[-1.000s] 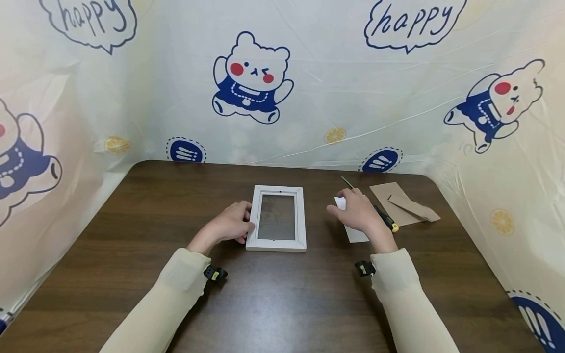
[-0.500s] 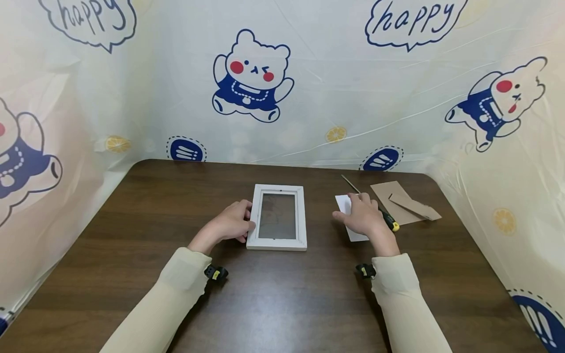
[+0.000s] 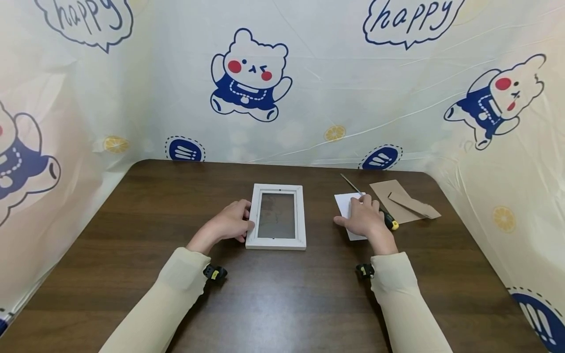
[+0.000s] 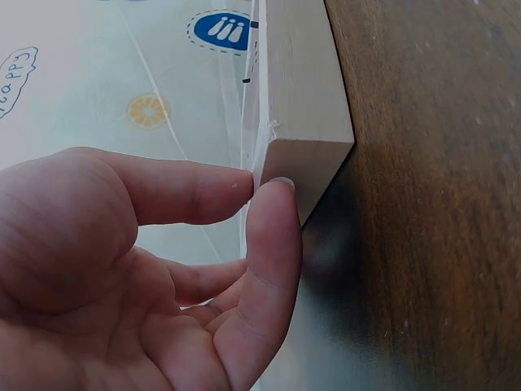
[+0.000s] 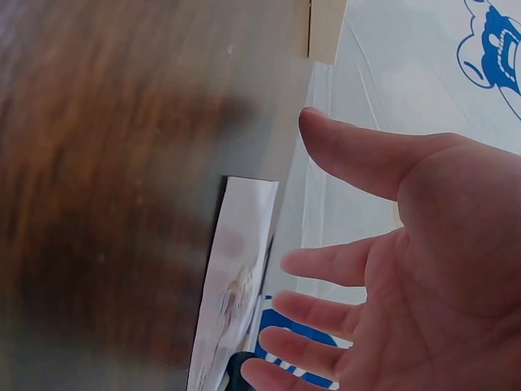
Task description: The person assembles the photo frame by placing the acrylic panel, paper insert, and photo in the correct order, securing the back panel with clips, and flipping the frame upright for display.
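A white picture frame (image 3: 298,215) with a dark pane lies on the table. My left hand (image 3: 227,220) holds its left edge, thumb at the face and a curled finger against the side; the left wrist view shows the frame's pale corner (image 4: 305,98) between them. To the right, my right hand (image 3: 365,216) hovers palm down over a white card (image 3: 343,200), fingers spread and nothing in them. In the right wrist view the card (image 5: 244,212) lies below the fingertips, glossy, with a faint pattern. Partly behind the hand is a screwdriver (image 3: 391,222) with a black and yellow handle.
Brown cardboard (image 3: 386,189) with a folded strip (image 3: 412,206) on it lies right of the screwdriver. The dark wooden table (image 3: 282,304) has a curtain (image 3: 318,98) with bear prints along its back and sides.
My right hand has shifted slightly right and drawn back, uncovering more of the card. My left hand and the picture frame stay in place.
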Demonstrator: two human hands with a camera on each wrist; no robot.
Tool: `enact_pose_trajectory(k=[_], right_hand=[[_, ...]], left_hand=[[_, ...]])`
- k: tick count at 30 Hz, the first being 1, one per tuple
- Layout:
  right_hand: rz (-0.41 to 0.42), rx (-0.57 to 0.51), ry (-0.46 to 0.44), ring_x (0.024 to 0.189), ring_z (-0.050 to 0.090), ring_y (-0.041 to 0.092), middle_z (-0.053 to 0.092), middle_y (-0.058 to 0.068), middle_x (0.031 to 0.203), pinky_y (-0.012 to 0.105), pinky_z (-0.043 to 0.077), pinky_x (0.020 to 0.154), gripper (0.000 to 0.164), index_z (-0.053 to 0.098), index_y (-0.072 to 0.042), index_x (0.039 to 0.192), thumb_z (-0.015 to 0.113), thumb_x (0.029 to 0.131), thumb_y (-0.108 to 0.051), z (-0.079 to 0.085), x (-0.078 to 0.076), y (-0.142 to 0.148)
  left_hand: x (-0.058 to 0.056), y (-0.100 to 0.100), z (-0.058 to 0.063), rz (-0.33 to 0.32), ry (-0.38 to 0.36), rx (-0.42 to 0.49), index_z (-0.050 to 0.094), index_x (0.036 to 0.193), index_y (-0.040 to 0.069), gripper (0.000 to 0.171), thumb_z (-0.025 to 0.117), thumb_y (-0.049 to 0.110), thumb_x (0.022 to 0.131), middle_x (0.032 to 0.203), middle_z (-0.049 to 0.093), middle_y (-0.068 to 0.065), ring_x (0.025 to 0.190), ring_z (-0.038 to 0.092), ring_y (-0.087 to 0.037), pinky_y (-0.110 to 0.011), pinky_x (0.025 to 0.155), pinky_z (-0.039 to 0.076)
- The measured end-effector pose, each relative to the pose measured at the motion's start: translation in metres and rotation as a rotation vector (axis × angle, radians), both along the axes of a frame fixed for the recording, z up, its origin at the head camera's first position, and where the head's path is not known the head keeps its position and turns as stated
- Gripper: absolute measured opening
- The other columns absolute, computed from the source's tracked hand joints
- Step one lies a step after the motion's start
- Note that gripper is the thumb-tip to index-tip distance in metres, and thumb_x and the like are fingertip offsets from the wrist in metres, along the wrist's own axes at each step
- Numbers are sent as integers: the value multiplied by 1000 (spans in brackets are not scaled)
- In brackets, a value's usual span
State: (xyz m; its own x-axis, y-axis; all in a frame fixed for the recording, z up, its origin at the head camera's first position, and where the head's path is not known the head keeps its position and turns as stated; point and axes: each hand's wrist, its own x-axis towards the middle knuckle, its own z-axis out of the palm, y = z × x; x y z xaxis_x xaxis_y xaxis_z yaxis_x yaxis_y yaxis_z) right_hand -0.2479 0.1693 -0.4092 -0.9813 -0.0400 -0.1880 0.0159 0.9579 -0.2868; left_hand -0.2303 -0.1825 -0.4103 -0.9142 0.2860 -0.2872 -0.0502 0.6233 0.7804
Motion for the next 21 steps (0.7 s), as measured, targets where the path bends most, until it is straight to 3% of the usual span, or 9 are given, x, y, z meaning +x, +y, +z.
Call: enact_pose_trajectory(k=[10,21], right_hand=[[9,32,-55,131,38,54,35,36,149,67,44,102,80,51,10,143,71,98,-52,-5,0,2],[25,35,-43,133,37,54,38,35,148,71,41,103,66,58,6,131,75,97,-48,-6,-1,0]], left_hand=[[-1,0,-1,-3,5,1,38,151,-12,57,60,0,99,125,48,-26,78,61,-25,-33,62,63],[0,0,-1,-4,0,6,37,151,-12,57,60,-1,99,127,48,-27,78,61,-25,-34,62,64]])
